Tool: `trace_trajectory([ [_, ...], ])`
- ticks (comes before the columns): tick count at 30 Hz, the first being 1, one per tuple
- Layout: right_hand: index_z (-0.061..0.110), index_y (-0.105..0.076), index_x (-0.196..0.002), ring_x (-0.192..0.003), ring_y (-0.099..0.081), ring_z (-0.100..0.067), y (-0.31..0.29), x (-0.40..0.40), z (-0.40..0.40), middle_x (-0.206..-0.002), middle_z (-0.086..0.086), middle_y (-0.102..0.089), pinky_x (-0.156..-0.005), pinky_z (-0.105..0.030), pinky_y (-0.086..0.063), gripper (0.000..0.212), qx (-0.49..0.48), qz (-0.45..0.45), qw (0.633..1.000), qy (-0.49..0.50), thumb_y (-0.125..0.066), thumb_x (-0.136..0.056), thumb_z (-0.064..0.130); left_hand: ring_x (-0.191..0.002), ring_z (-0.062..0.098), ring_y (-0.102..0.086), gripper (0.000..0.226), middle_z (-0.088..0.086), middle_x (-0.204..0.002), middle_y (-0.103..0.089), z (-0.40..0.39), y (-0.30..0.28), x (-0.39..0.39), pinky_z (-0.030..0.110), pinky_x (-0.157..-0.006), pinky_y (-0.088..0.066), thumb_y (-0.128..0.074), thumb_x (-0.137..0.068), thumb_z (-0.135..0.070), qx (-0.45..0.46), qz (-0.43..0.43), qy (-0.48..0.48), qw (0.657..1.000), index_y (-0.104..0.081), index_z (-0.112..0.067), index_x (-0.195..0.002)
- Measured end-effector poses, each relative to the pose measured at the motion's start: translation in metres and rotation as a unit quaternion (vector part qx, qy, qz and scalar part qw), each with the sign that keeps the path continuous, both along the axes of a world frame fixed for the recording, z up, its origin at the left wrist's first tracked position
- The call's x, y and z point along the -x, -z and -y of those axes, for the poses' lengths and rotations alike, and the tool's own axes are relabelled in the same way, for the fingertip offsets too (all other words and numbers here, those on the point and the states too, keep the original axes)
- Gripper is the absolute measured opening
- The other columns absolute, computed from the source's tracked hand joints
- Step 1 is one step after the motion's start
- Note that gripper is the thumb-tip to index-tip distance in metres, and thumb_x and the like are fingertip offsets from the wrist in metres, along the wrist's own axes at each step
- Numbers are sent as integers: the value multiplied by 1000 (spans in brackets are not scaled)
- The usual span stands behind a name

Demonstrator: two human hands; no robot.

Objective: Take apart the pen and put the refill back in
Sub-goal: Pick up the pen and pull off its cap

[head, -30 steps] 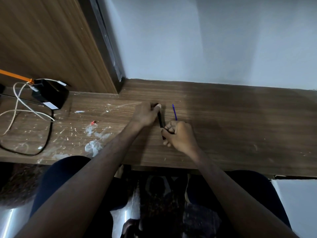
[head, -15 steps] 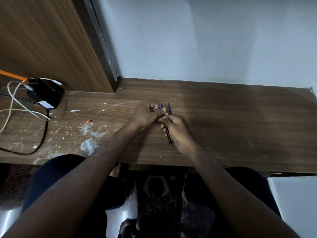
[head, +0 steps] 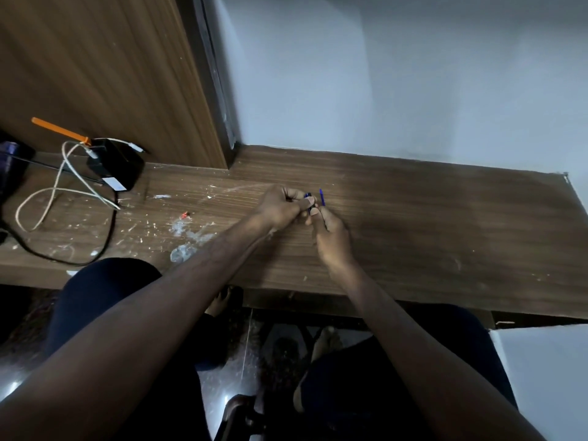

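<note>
the pen point(head: 309, 202) sits pinched between both hands above the middle of the wooden desk point(head: 429, 224), only a short dark blue part showing. the left hand point(head: 280, 206) is curled closed on it from the left; the right hand point(head: 331, 237) grips it from below. a thin blue refill point(head: 322, 197) lies on the desk just right of the pen. far left of the pen are a black adapter point(head: 116, 165), white cable point(head: 54, 194) and paint flecks point(head: 187, 232).

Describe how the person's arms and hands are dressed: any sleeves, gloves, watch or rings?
Both forearms are bare up to the frame's edge, no sleeves showing. The left hand and right hand wear no gloves; no watch, bracelet or ring shows on either.
</note>
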State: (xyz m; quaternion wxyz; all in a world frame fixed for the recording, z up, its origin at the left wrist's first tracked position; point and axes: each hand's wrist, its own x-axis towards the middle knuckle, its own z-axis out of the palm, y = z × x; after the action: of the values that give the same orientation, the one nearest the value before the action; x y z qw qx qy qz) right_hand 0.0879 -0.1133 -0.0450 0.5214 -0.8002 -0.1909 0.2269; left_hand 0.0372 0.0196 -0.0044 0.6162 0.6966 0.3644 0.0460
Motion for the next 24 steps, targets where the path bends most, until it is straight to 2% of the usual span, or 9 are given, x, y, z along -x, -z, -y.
trace_trajectory([
  [2, 19, -72, -92, -60, -57, -1, -6, 5, -3, -60, 19, -64, -66, -29, -41, 33, 19, 28, 999, 11, -50, -109, 36, -58, 14, -54, 27, 19, -81, -67, 0, -3, 2, 21, -55, -42, -71, -101, -12, 22, 14, -22, 999, -76, 13, -111],
  [5, 14, -75, -93, -76, -66, -17, -13, 6, -1, -74, 5, -72, -73, -34, -45, 40, 67, 23, 997, 3, -52, -107, 43, -67, 16, -57, 17, 19, -89, -70, -1, -6, 3, 23, -60, -49, -70, -102, -13, 31, 36, -46, 998, -78, 3, -103],
  [8, 10, -70, -78, -63, -60, -20, -18, 4, 11, -59, 4, -60, -68, -36, -44, 38, 109, -18, 994, 7, -59, -99, 40, -78, 19, -67, 17, 18, -97, -80, -11, -7, 4, 32, -71, -54, -73, -101, -18, -28, 45, -71, 996, -80, -5, -92],
  [11, 15, -70, -71, -43, -52, -9, -25, 5, 19, -47, 8, -56, -50, -27, -43, 29, 101, -84, 991, 2, -59, -88, 36, -78, 24, -70, 19, 22, -91, -80, -20, -2, 8, 40, -82, -60, -78, -96, -20, -101, -9, -37, 994, -75, -10, -80],
  [13, 16, -71, -71, -39, -51, -7, -28, 7, 17, -44, 9, -56, -42, -21, -40, 25, 93, -134, 987, -2, -56, -85, 31, -71, 21, -69, 19, 22, -90, -81, -19, 4, 11, 33, -80, -62, -79, -95, -19, -134, -42, 0, 990, -75, -12, -78],
  [15, 12, -73, -79, -45, -56, -10, -26, 8, 14, -50, 7, -60, -42, -24, -44, 23, 82, -179, 980, -6, -55, -90, 20, -63, 11, -66, 18, 8, -86, -81, -18, 9, 15, 16, -65, -53, -80, -93, -24, -217, -82, 30, 972, -78, -16, -77],
  [16, 10, -73, -83, -48, -58, -10, -25, 7, 13, -56, 4, -62, -44, -26, -46, 22, 76, -197, 977, -7, -55, -93, 16, -65, 10, -67, 14, 5, -84, -81, -17, 11, 16, 17, -64, -50, -81, -93, -26, -249, -94, 35, 963, -82, -15, -83],
  [20, 15, -70, -104, -56, -62, -11, -26, -3, 9, -76, -3, -67, -48, -26, -50, 24, 76, -237, 968, -17, -47, -102, 10, -89, 24, -80, 18, 12, -96, -84, -20, 19, 12, 34, -87, -62, -82, -92, -23, -235, -103, 16, 966, -82, -8, -103],
  [24, 25, -68, -119, -56, -59, -8, -31, -17, 6, -78, 1, -70, -47, -24, -44, 24, 78, -208, 974, -53, -46, -109, 21, -91, 23, -80, 20, 11, -98, -84, -25, 31, 8, 38, -89, -62, -83, -90, -24, -279, -112, 17, 954, -82, -7, -101],
])
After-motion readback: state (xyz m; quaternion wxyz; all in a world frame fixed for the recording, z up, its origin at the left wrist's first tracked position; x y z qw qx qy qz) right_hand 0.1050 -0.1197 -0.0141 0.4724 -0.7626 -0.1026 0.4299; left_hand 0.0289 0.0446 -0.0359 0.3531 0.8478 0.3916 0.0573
